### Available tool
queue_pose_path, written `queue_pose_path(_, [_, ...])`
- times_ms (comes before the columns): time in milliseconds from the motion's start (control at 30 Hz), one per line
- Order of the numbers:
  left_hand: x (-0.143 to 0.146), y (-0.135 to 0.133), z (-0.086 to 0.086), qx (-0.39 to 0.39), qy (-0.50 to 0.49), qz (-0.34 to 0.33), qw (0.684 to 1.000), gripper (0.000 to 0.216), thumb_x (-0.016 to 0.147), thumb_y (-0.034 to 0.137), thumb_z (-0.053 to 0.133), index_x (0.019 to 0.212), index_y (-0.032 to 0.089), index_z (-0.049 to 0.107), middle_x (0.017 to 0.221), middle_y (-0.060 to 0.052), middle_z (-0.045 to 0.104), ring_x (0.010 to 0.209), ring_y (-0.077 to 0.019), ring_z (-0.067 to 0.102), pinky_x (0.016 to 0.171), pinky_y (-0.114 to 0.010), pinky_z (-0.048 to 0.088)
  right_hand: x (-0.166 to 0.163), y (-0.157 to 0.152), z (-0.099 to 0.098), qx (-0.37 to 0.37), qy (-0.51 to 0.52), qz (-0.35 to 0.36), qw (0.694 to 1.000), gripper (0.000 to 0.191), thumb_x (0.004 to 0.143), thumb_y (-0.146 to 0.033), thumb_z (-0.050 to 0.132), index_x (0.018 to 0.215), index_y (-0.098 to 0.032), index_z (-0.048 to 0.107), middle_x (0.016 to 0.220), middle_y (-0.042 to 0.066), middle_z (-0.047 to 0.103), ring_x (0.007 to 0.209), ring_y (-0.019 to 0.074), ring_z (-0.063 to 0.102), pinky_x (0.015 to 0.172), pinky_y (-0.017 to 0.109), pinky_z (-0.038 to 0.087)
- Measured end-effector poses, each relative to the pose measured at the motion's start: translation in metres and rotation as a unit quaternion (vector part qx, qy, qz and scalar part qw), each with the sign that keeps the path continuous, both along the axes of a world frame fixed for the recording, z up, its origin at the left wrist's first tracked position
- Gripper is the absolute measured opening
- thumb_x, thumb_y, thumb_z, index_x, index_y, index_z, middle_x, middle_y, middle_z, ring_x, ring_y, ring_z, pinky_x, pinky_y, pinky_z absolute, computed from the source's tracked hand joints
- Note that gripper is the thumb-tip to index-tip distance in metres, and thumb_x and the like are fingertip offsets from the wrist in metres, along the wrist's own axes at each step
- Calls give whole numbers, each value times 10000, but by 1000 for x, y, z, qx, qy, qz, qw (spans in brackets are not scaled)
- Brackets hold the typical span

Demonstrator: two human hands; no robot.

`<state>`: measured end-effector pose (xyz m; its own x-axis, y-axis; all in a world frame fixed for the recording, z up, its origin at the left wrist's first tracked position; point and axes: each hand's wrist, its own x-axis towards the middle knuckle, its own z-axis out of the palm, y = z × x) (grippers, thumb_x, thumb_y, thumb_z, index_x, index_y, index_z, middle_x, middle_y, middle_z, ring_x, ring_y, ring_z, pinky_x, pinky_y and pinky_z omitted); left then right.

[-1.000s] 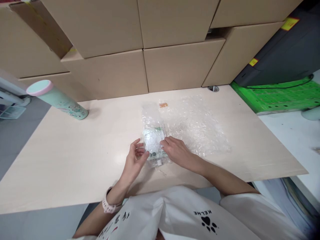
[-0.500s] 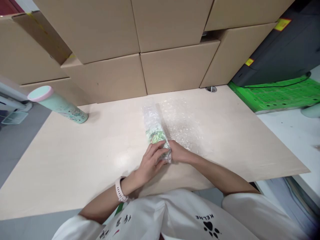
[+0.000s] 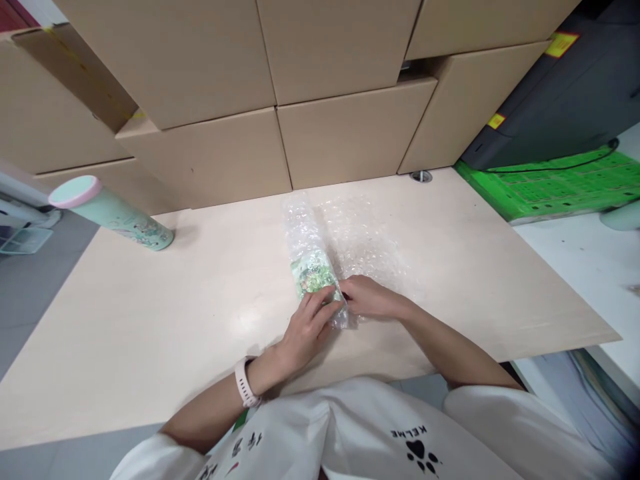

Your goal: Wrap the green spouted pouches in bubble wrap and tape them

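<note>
A clear bubble wrap sheet lies on the pale wooden table, and its left part is rolled round a small green and white packet. My left hand has its fingers curled over the near end of that roll. From the right, my right hand pinches the wrap at the same end. The two hands touch at the roll. A pink watch sits on my left wrist.
Stacked cardboard boxes wall off the table's far side. A mint green tumbler with a pink lid lies tipped at the far left. A green crate and a dark case sit at the right. A round metal grommet marks the far edge.
The packet lay flat under the wrap a second ago; now the wrap is rolled over it. My left hand went from open beside it to closed on the roll.
</note>
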<state>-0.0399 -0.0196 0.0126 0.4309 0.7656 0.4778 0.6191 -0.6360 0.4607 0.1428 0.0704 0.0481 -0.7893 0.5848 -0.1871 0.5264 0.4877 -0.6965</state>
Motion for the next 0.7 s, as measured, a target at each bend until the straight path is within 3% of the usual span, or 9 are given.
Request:
queue_pose_path(200, [3,-4,0,-13,58,-1,998,457,897,42,461,1333,179,475,1379,-178,494,1152,-266,518,914,-459,534,11,11,6,-27,-2,34,999,115,797,-140,497,727,-187,575,609,-38,536,557,105,441,554,232,271])
queue_pose_path(300, [4,-3,1,-26,74,-9,997,400,918,85,458,1309,158,499,1395,-188,493,1162,-279,513,937,-490,521,22,15,18,-19,-17,-25,999,159,830,-191,507,692,-186,586,587,-36,546,549,109,457,557,240,283])
queue_pose_path(400, [7,-2,4,-56,86,-13,995,351,926,114,463,1269,139,535,1394,-193,502,1160,-293,515,956,-523,503,28,15,27,-31,33,-78,996,179,882,-275,513,803,-189,650,706,-9,638,629,127,534,593,242,340])
queue_pose_path(533, [4,-5,14,-116,38,-29,992,340,922,158,514,1257,188,564,1381,-157,524,1179,-279,522,971,-504,493,19,6,20,-38,65,-34,997,160,910,-246,493,966,-215,639,850,7,661,752,148,575,656,252,385])
queue_pose_path(633, [-10,-10,18,-153,-74,82,982,306,915,221,567,1219,238,583,1329,-111,545,1229,-264,501,1012,-486,458,10,-1,10,5,41,-27,999,130,922,-228,472,990,-221,583,872,10,625,763,154,554,673,267,385])
queue_pose_path(700, [-22,-12,19,-201,-172,198,944,363,889,262,613,1245,236,548,1253,-108,570,1180,-258,533,990,-477,460,6,-4,8,28,14,-26,999,127,928,-213,451,995,-220,559,906,23,616,749,156,535,674,280,379])
